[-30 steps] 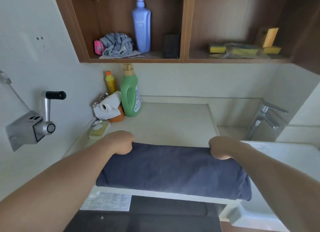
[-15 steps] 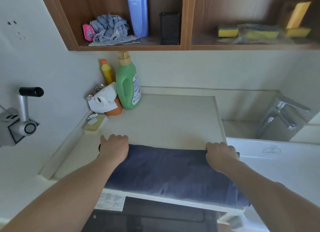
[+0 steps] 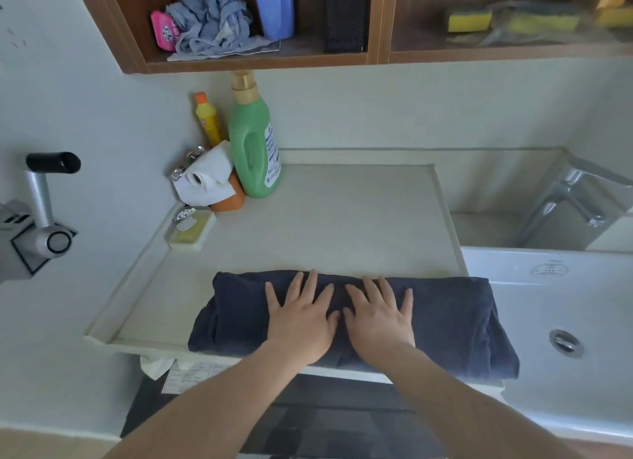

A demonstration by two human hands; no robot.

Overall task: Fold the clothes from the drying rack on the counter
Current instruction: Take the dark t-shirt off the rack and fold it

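Note:
A dark navy cloth (image 3: 455,318), folded into a long band, lies across the front edge of the pale counter (image 3: 335,219); its right end hangs over the white sink (image 3: 561,287). My left hand (image 3: 299,316) and my right hand (image 3: 378,316) lie flat side by side on the middle of the cloth, fingers straight and spread, pressing down on it. No drying rack is in view.
At the counter's back left stand a green detergent bottle (image 3: 255,140), a yellow bottle (image 3: 207,118), a paper roll (image 3: 205,178) and a soap dish (image 3: 190,229). A tap (image 3: 565,198) is at the right. A wooden shelf (image 3: 260,59) hangs overhead. A crank handle (image 3: 42,201) juts from the left wall.
Both hands let go of the cloth's far corners, moved inward to its middle and flattened out on it. The view has tilted down and closer.

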